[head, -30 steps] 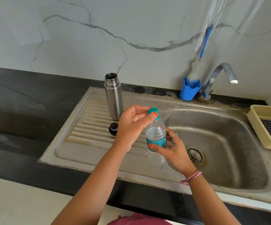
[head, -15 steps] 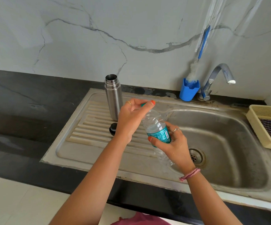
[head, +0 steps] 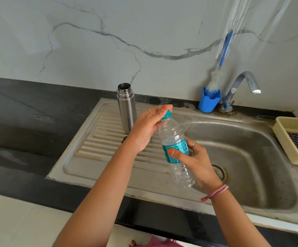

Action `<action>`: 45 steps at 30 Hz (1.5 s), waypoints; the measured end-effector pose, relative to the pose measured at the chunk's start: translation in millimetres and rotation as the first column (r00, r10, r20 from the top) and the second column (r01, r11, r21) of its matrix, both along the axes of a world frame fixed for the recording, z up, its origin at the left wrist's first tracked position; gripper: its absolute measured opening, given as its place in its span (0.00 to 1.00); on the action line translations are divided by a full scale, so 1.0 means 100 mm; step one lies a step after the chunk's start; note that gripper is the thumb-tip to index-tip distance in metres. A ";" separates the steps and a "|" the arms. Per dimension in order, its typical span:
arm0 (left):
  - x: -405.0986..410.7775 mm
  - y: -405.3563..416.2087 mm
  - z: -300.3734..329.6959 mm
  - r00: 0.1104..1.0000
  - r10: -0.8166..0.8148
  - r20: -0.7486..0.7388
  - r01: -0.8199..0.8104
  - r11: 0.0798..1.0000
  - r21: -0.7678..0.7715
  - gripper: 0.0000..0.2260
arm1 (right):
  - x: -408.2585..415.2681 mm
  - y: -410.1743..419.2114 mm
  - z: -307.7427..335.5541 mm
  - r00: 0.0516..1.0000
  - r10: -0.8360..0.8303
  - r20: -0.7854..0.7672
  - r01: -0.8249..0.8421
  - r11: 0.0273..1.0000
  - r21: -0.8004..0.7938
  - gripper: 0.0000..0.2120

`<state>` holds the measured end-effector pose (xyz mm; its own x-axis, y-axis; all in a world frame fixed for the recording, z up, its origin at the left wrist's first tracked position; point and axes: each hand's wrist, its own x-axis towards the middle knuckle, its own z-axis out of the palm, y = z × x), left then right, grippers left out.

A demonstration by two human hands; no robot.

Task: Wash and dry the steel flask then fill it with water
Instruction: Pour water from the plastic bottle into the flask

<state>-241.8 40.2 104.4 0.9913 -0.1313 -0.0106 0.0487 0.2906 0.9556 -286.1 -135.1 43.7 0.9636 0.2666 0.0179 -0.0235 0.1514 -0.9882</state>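
Note:
An open steel flask [head: 127, 107] stands upright at the back of the ribbed drainboard [head: 94, 143]. Its dark cap [head: 125, 139] lies just in front of it, mostly hidden behind my left wrist. My right hand [head: 196, 161] grips a clear plastic water bottle [head: 175, 148] round its teal label, the bottle tilted with its neck toward the flask. My left hand [head: 149, 127] pinches the bottle's teal cap [head: 167, 115] between thumb and fingers. Some water sits inside the bottle.
The steel sink basin [head: 251, 157] with its drain [head: 220, 172] lies to the right. A tap [head: 240, 88] and a blue cup [head: 209, 102] holding a bottle brush stand at the back. A cream basket [head: 287, 138] with a striped cloth sits far right. Black counter surrounds the sink.
The bottle has tilted from upright so its neck leans left toward the flask. My left hand stays on the teal cap and has shifted up with it.

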 end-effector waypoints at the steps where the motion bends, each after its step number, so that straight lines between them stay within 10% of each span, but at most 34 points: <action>1: 0.02 -0.04 0.01 0.996 0.091 -0.007 -0.091 0.996 0.010 0.14 | 0.01 0.01 0.00 1.000 -0.016 0.026 0.017 1.000 -0.024 0.25; 12: 0.17 0.02 0.04 0.982 0.175 -0.074 -0.178 0.984 -0.031 0.11 | 0.21 0.02 0.03 0.999 -0.010 -0.047 0.009 1.000 -0.023 0.20; 22: 0.27 0.27 0.20 0.962 0.228 0.151 -0.260 0.930 0.259 0.11 | 0.66 -0.06 0.12 0.998 -0.052 -0.045 0.045 0.987 -0.151 0.22; 30: 0.40 0.87 0.43 0.868 0.440 0.230 -0.458 0.889 0.029 0.03 | 1.40 0.03 0.18 0.973 -0.233 -0.002 0.227 0.950 -0.215 0.27; 45: 0.79 1.53 -0.38 0.730 0.669 -0.143 -0.675 0.738 0.003 0.03 | 2.78 0.88 -0.06 0.918 -0.369 0.146 0.392 0.791 -0.470 0.31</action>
<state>-163.3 193.2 66.0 0.8110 0.5648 -0.1526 -0.0578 0.3368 0.9398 -8.4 -46.7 38.2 0.9903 -0.1357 0.0312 -0.0191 -0.3543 -0.9349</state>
